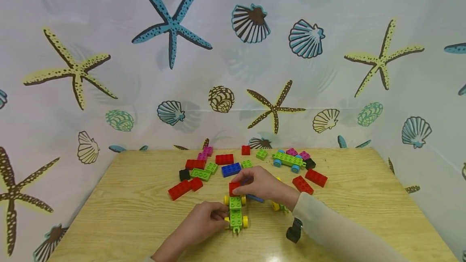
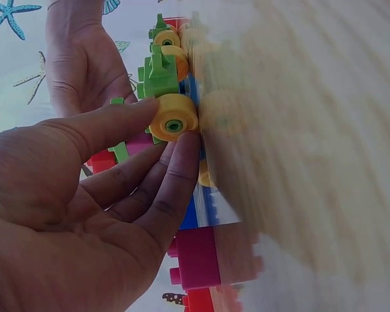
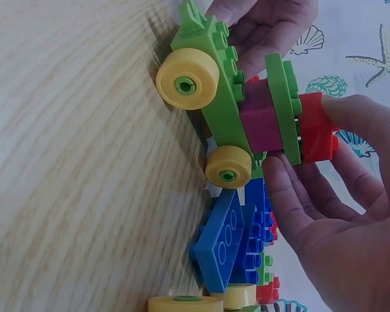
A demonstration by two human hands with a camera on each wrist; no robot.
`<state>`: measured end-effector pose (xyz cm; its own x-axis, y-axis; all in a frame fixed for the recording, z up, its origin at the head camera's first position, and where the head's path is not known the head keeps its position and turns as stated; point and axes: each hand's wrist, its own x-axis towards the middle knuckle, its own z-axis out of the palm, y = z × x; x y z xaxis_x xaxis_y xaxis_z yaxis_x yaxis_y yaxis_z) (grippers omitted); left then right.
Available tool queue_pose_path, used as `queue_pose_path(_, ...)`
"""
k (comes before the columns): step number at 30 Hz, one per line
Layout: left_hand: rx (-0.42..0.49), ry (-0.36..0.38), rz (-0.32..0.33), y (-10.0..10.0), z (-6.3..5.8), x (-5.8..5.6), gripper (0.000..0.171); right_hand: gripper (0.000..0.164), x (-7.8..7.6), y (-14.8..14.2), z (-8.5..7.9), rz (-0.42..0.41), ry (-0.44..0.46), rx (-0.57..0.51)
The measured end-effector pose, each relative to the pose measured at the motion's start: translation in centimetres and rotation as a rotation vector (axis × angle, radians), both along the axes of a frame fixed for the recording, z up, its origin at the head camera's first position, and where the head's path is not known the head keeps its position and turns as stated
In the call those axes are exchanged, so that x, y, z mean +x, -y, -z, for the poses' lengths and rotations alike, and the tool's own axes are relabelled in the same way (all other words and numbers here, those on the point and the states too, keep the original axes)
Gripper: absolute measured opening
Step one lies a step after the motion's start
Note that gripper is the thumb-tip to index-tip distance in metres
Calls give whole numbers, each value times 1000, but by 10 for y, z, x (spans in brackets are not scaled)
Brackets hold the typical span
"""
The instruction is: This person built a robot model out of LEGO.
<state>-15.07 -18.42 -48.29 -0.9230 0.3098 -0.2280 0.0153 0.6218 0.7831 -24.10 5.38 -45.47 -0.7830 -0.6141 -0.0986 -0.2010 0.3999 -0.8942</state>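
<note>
A green toy-car base [image 1: 236,217] with yellow wheels stands on the wooden table in front of me. My left hand [image 1: 201,221] pinches one yellow wheel [image 2: 173,118] of it between thumb and fingers. A purple brick [image 3: 260,117] sits on the base, with a green studded brick [image 3: 285,107] stacked over it. At the top of the stack my right hand [image 1: 260,183] grips a red brick [image 3: 316,127], thumb on one side and fingers on the other. The red brick is right against the green brick's studs in the right wrist view.
Beyond the hands lie several loose bricks, among them a blue brick [image 1: 231,169] and a red brick [image 1: 180,189]. Another green car base [image 1: 287,158] has blue wheels. A blue plate [image 3: 222,247] leans just behind the car. A black device [image 1: 294,231] hangs from the right wrist.
</note>
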Motion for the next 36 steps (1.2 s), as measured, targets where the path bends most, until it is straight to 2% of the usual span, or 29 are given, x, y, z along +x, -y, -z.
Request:
queue_pose_path(16, 1, 1, 7, -1, 0, 2, 31, 22, 1, -1, 4, -6, 15, -23)
queue_pose_path(25, -20, 7, 37, 4, 17, -7, 36, 20, 0, -2, 5, -16, 19, -32)
queue_pose_path(28, -11, 19, 30, 3, 12, -6, 35, 20, 0, -3, 5, -13, 24, -43)
queue_pose_path(32, -1, -3, 26, -1, 0, 0, 33, 20, 0, -2, 5, 5, 30, -56)
queue_pose_path(36, -6, -7, 13, -2, -5, 1, 31, 20, 1, -1, 5, 18, 29, -60)
